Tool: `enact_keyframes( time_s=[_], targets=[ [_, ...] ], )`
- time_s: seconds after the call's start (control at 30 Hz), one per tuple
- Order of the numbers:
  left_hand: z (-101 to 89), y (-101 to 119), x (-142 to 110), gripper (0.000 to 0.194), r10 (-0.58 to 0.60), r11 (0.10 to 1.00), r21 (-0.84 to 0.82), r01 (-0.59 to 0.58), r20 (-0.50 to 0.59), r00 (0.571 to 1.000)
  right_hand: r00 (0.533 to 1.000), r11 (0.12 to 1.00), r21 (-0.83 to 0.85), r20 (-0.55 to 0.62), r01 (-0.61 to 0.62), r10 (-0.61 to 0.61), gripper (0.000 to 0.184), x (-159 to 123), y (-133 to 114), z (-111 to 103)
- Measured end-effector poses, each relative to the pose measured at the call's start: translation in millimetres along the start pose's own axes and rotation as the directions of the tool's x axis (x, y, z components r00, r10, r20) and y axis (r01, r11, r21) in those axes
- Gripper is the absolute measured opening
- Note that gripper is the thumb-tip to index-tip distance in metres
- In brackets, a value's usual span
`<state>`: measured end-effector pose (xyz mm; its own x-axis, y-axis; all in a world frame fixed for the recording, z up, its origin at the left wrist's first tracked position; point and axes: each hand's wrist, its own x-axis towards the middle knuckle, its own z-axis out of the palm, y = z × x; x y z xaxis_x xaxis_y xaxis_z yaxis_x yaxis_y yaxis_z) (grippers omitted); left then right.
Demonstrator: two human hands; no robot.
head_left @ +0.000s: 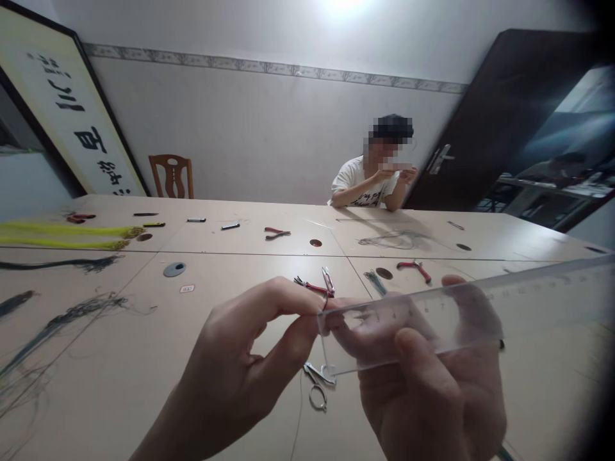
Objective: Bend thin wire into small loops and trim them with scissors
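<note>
A transparent plastic ruler lies across my right hand, whose fingers and thumb grip it from below. My left hand pinches at the ruler's near end, and anything fine between the fingertips is too small to tell. Under the hands, a small metal clipper with a ring rests on the beige table, with a thin strand running down from near it. Red-handled pliers and a small folding metal tool lie just beyond my left fingertips.
Across the table, a seated person in a white T-shirt holds something small in both hands. Yellow bundles, dark fibre tufts, more pliers and small tools lie about the tabletop, which has round holes. A door stands behind at right.
</note>
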<state>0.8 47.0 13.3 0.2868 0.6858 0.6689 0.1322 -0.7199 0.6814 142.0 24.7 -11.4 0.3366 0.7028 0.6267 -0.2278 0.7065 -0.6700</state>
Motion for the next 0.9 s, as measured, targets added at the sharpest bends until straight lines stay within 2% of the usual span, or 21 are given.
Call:
enact_keyframes(
  time_s=[0.13, 0.4, 0.53, 0.67, 0.9],
  targets=[
    [-0.5, 0, 1, 0.015, 0.011, 1.000, 0.005, -0.011, 0.005, 1.000, 1.000, 0.998, 0.061, 0.002, -0.005, 0.005, 0.040, 1, -1, 2],
    [0.6, -1, -2, 0.016, -0.019, 1.000, -0.020, 0.019, -0.015, 1.000, 1.000, 0.998, 0.062, -0.005, -0.015, 0.016, 0.040, 2, -1, 3],
    [2.1, 2, 0, 0.002, -0.041, 0.999, -0.009, 0.040, -0.070, 0.997, 1.000, 0.998, 0.060, -0.020, -0.020, 0.021, 0.039, 2, -2, 4],
    [5.4, 5, 7, 0.012, -0.061, 0.998, -0.025, 0.060, -0.086, 0.994, 0.999, 0.999, 0.047, -0.033, -0.025, 0.027, 0.038, 2, -3, 5],
    [4.8, 5, 5, 0.010, -0.077, 0.997, -0.036, 0.074, -0.087, 0.993, 0.999, 0.998, 0.049, -0.032, -0.027, 0.029, 0.038, 1, -3, 4]
  ],
)
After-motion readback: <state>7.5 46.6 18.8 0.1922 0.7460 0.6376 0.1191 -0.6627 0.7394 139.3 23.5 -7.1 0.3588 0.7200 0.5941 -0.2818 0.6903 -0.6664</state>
